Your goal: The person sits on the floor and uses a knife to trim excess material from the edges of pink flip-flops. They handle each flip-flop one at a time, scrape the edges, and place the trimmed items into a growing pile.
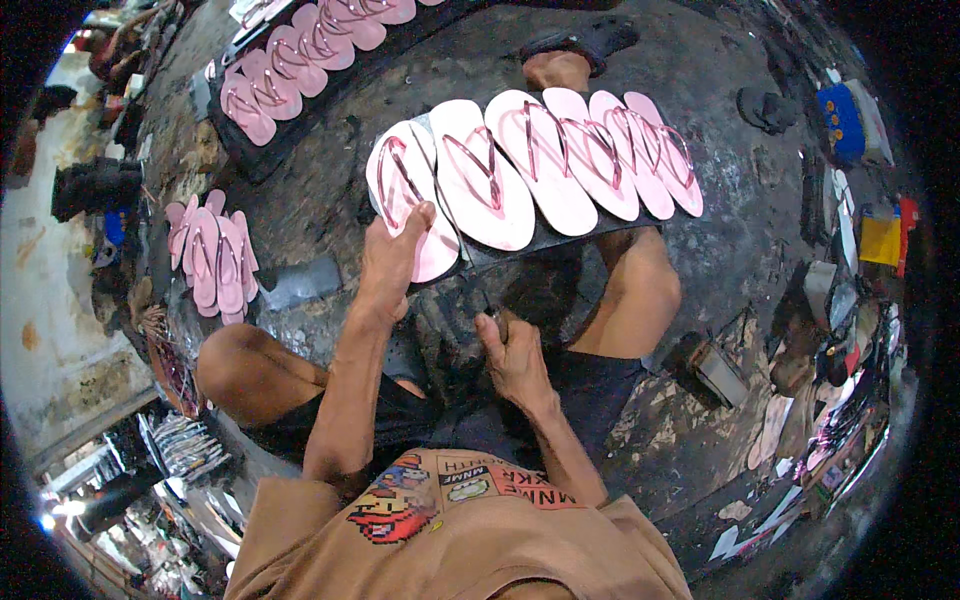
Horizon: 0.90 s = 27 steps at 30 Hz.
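Observation:
A row of several pink flip-flops [515,222] with dark glossy straps lies side by side on a dark board [560,246] in front of me. My left hand [388,258] is closed on the near left edge of the leftmost flip-flop [436,256], thumb on top and fingers mostly hidden below. Closer to my lap, my right hand [517,358] is closed around a slim dark tool [489,302]; only its thin end shows, so its kind is unclear. That hand stays apart from the flip-flops.
Another row of pink flip-flops [262,98] lies at the far left on a dark board. A pile of pink flip-flops [212,255] sits left of my knee. To the right are a metal block [718,374], a blue container [840,122] and a yellow box [880,240].

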Motion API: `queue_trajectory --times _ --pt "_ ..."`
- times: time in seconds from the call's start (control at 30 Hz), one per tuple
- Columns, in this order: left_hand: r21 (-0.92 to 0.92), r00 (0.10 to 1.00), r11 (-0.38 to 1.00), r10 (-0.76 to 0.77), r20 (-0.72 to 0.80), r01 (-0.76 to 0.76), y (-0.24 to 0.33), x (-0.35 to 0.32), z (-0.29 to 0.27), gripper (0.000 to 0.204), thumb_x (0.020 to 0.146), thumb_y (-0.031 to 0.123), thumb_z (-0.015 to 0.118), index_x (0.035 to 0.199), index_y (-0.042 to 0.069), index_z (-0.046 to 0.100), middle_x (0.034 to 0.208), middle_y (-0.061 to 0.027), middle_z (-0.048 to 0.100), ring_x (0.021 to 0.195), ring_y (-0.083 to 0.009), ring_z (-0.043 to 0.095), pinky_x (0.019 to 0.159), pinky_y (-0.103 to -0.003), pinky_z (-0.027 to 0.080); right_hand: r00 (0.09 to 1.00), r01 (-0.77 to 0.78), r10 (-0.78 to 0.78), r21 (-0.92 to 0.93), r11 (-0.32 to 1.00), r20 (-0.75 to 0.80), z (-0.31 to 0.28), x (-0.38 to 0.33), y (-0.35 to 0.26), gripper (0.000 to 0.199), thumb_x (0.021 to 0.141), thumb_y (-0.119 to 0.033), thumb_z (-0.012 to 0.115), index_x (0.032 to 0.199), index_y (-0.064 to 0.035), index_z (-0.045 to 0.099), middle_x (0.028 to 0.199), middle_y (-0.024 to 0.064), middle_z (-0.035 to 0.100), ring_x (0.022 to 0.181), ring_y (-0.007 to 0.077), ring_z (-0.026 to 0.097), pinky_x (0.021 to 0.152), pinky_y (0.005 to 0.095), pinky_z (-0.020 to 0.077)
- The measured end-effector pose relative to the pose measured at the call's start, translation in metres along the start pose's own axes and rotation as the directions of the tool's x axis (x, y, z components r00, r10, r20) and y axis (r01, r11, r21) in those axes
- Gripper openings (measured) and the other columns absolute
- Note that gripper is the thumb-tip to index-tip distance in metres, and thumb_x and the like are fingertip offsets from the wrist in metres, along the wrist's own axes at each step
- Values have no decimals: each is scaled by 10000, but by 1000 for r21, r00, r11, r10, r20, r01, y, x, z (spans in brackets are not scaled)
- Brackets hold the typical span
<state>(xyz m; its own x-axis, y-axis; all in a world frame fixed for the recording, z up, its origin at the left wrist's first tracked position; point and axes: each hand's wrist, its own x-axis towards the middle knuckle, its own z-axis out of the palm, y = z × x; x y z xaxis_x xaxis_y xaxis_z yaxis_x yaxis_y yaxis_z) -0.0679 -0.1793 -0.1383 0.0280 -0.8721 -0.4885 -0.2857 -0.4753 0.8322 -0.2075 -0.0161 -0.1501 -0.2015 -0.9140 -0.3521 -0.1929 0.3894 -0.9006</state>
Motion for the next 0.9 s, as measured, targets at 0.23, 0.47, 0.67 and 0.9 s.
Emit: queue_trajectory --times 0.23,0.47,0.67,0.9 --pt "-248 993 968 1 117 28 2 -18 12 423 952 328 673 1223 5 630 1041 -61 694 906 -144 657 811 -324 534 995 58 -59 18 998 80 0 56 11 460 1001 -314 599 794 97 584 661 268 550 563 348 461 598 461 399" --pt "-455 953 870 -52 298 189 -4 -16 5 371 956 349 649 1147 31 639 962 -21 708 744 -121 671 608 -293 556 976 142 -200 -442 886 -87 54 113 77 295 861 -237 679 1040 -5 715 1039 260 693 995 451 660 859 507 531" --pt "-449 970 879 -55 236 160 4 -26 13 340 959 349 648 1100 40 639 891 -33 707 709 -138 676 575 -308 553 793 330 -586 -689 645 -169 67 135 104 498 778 -224 733 1249 -91 643 1364 248 563 1297 389 512 1011 489 465" --pt "-358 983 923 -86 163 140 13 -39 10 343 955 369 652 1074 47 639 794 -18 666 610 -134 634 505 -282 495 750 393 -655 -735 552 -90 49 143 78 392 887 -341 641 1174 -75 649 1153 198 577 1079 309 540 845 434 485"
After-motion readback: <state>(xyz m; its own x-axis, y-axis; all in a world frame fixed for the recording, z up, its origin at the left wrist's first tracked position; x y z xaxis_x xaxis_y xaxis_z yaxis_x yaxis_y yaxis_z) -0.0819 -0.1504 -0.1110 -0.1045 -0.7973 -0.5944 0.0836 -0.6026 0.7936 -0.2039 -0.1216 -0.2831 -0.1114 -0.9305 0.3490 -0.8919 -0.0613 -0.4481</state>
